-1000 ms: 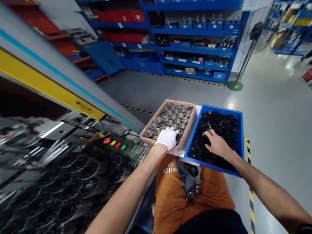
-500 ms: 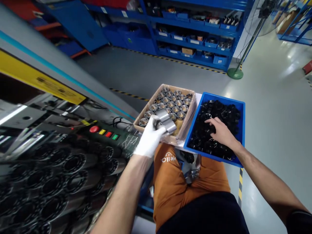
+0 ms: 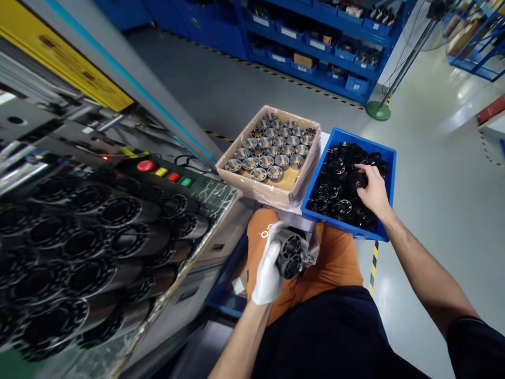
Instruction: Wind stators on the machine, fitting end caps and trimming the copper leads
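My left hand (image 3: 268, 271), in a white glove, is wrapped round two short metal cylinders (image 3: 291, 246) above my lap. Their slotted, dark ring-shaped ends face up toward me. My bare right hand (image 3: 374, 190) reaches into a blue bin (image 3: 339, 225) heaped with black round plastic parts. Thumb and fingers pinch a black ring-shaped part (image 3: 357, 180) at the top of the heap. Left of the bin stands a plastic-lined cardboard box (image 3: 256, 188) with rows of upright metal cylinders (image 3: 266, 162); cardboard shows at its near right corner.
On the left, many larger-looking cylinders (image 3: 126, 239) with black ends stand on a machine table, beside a panel with a red button (image 3: 145, 166) and coloured keys. Blue shelving (image 3: 300, 47) and a green-based fan stand (image 3: 379, 110) are farther back.
My left hand has drawn the two cylinders from over the cardboard box back to above my lap, turning their ends up. My right hand has shifted within the bin and closed on a black part.
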A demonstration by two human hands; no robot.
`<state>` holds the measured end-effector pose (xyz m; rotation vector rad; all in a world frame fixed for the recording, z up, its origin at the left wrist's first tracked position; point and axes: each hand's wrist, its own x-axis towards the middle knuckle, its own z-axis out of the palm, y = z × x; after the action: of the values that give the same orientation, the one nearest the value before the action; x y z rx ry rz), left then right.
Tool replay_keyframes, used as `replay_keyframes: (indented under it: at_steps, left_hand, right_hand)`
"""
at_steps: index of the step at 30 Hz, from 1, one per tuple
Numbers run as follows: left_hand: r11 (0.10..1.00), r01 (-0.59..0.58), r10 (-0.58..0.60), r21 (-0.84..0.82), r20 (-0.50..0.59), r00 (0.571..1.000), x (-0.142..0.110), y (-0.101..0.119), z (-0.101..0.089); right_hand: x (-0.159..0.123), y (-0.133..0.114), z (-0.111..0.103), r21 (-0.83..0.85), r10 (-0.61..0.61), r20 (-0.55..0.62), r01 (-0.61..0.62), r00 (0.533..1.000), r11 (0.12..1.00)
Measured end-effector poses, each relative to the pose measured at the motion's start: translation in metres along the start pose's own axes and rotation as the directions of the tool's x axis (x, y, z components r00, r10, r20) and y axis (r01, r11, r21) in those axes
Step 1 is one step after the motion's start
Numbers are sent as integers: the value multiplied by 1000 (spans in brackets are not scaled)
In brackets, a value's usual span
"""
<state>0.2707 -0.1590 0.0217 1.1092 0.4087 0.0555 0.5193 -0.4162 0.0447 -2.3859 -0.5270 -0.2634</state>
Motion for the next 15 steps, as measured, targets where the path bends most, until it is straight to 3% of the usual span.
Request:
replay_keyframes:
  at_steps: [4,8,11,15]
  left_hand:
    - [980,22,-49,-200,-129,990,-19,0,-3]
    - [962,41,-62,-269,-71,996,-33,11,6]
    - [953,41,-63,-301,-66,996,-43,19,15]
    - [965,-47,23,-256,-99,995,-53,24,20]
  right_hand:
    - [-9,-28,-4,118,-31,-12,32,999,992]
    - [-39,-91,-9,408,-126,124,65,984,911]
    - [-63,-144,-18,597,-304,238,108,922,795]
    - [-79,-189,-21,655,-420,351,101,837,748]
